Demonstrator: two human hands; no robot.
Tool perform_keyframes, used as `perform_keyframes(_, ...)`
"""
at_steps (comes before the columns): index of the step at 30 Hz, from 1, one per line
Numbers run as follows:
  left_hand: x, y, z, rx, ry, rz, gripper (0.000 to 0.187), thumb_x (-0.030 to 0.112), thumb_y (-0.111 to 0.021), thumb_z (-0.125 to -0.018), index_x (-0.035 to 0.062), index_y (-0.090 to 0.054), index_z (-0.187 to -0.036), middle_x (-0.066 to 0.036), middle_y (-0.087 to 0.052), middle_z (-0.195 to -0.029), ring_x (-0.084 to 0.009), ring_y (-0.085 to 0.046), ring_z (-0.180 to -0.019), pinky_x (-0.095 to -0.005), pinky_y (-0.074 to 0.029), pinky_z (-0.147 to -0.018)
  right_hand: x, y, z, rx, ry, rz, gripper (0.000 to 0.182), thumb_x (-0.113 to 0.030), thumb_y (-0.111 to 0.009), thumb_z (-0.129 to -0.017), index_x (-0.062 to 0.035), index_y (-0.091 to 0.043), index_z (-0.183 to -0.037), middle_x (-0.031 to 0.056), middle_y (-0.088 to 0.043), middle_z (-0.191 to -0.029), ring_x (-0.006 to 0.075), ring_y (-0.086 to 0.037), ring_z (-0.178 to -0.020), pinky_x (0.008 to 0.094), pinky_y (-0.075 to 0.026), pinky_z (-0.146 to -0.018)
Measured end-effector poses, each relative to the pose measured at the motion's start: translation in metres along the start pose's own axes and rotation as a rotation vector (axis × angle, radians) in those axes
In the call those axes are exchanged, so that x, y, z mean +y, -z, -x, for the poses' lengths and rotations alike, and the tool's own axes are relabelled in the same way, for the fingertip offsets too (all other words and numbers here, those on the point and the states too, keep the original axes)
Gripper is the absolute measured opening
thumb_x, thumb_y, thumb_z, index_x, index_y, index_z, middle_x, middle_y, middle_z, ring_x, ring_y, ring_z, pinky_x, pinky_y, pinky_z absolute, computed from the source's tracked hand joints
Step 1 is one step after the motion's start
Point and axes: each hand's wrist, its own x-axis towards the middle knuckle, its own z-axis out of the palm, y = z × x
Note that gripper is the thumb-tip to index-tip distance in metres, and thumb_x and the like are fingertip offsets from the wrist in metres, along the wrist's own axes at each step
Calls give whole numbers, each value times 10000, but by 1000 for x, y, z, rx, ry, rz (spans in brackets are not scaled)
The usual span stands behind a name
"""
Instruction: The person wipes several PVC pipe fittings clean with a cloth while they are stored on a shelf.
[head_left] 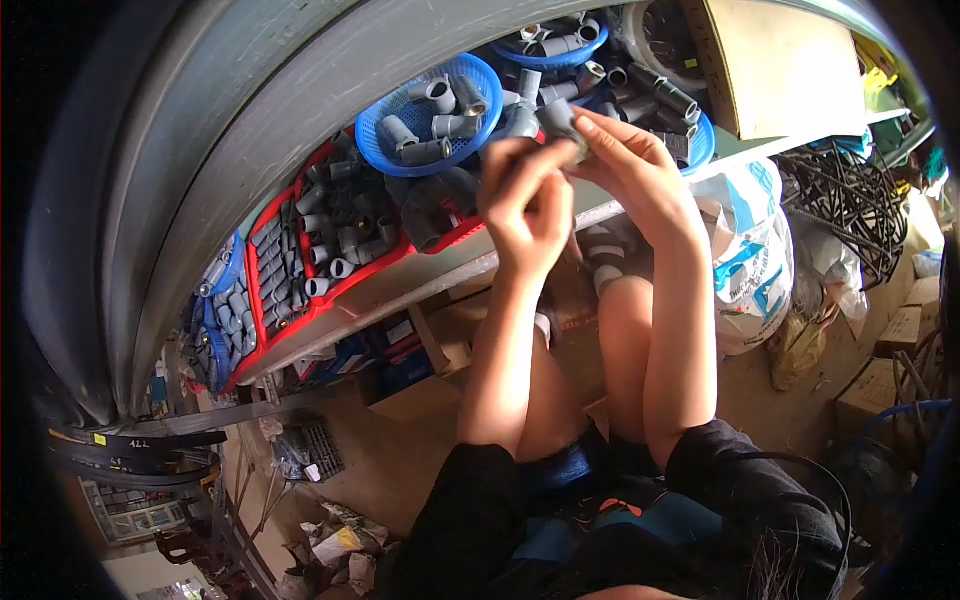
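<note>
A short grey plastic pipe fitting [558, 116] is raised in front of the shelf, pinched between the thumb and fingers of my right hand [640, 170]. My left hand [528, 208] is closed, its fingers curled in against the lower end of that fitting. Whatever lies inside those curled fingers is hidden. Just behind my hands, a round blue basket [372, 140] holds several grey fittings. More loose grey fittings [520, 120] lie between this basket and my hands.
Red trays [262, 300] full of grey fittings run along the shelf to the left. Another blue basket [560, 60] stands at the back. A cardboard box [785, 70] is at the shelf's right, with a white plastic bag [745, 290] below it. Black tangled strips [850, 210] hang at far right.
</note>
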Motion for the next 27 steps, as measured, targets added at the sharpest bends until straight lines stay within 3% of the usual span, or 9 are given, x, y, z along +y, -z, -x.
perform_keyframes(2, 4, -7, 5, -58, -18, 20, 285, -67, -567, -675, 48, -692, -904, -90, -524, -847, -213, -541, -703, -300, -440, -613, 1, 3, -2, 7, -1, -39, 333, -235, -629, -890, -31, -623, -1153, 47, -670, -975, 92, -622, -867, 247, -513, -812)
perform_keyframes(8, 3, 1, -3, 162, 0, -85, 265, -68, -534, -717, 20, -675, -923, -99, -524, -867, -211, -534, -730, -302, -437, -622, -8, 0, 6, -131, -72, 79, 341, -240, -656, -869, -42, -631, -1145, 46, -673, -975, 95, -627, -861, 231, -522, -793)
perform_keyframes(10, 7, 4, 0, 136, 173, 17, 232, -46, -490, -772, -11, -653, -934, -106, -577, -906, -213, -565, -817, -306, -453, -707, -1, 3, 2, -99, -65, 70, 344, -246, -663, -863, -52, -633, -1146, 45, -672, -992, 93, -626, -859, 227, -525, -775)
perform_keyframes(11, 2, 5, -1, 88, 56, -3, 218, -46, -494, -769, -12, -657, -910, -97, -574, -888, -193, -562, -807, -285, -450, -693, 2, 3, 0, -66, -38, 31, 344, -243, -663, -864, -53, -632, -1149, 47, -671, -996, 93, -627, -859, 229, -526, -772)
perform_keyframes(14, 2, -3, 7, -23, 18, 54, 238, -58, -551, -686, 27, -675, -871, -87, -543, -844, -198, -538, -728, -289, -432, -625, 0, 2, -1, -21, -5, -35, 358, -223, -659, -867, -51, -611, -1178, 41, -671, -988, 94, -626, -860, 237, -529, -780)
perform_keyframes(15, 7, -1, 6, -52, 44, 30, 187, -21, -498, -772, -12, -658, -869, -98, -579, -903, -181, -561, -804, -276, -450, -700, -1, 3, -1, -35, -15, -22, 363, -220, -657, -868, -49, -606, -1184, 40, -669, -991, 96, -625, -864, 238, -529, -785)
perform_keyframes(19, -2, 5, 4, 109, 94, 68, 209, -21, -481, -793, -23, -634, -935, -97, -576, -933, -188, -561, -849, -286, -463, -740, -7, 1, 6, -154, -55, 14, 376, -218, -637, -883, -36, -584, -1208, 49, -645, -1060, 99, -612, -919, 243, -527, -804)
perform_keyframes(27, -5, 6, 5, 79, 195, 149, 202, -16, -475, -807, -36, -632, -933, -98, -591, -966, -186, -554, -922, -296, -424, -840, -8, -5, 7, -168, -61, 42, 471, -222, -699, -832, 0, -555, -1220, 75, -632, -1086, 122, -598, -982, 262, -507, -860)
